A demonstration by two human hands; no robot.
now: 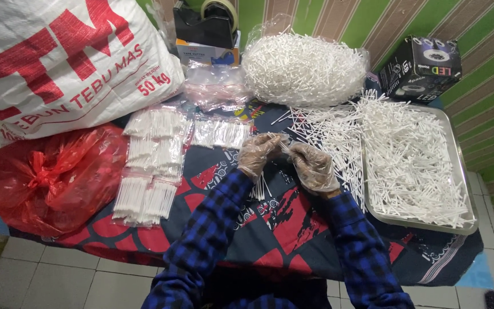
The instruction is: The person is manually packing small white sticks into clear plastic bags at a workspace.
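Gloved hands, left [257, 153] and right [313, 166], pinch a small clear packet [282, 143] of thin white sticks between them.

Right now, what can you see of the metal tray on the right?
The metal tray is a shallow rectangular pan, silvery and shiny, with rounded corners and a raised rim. It lies flat on the patterned cloth at the right, heaped with loose white sticks. More sticks spill beside its left edge. Neither gloved hand touches it.
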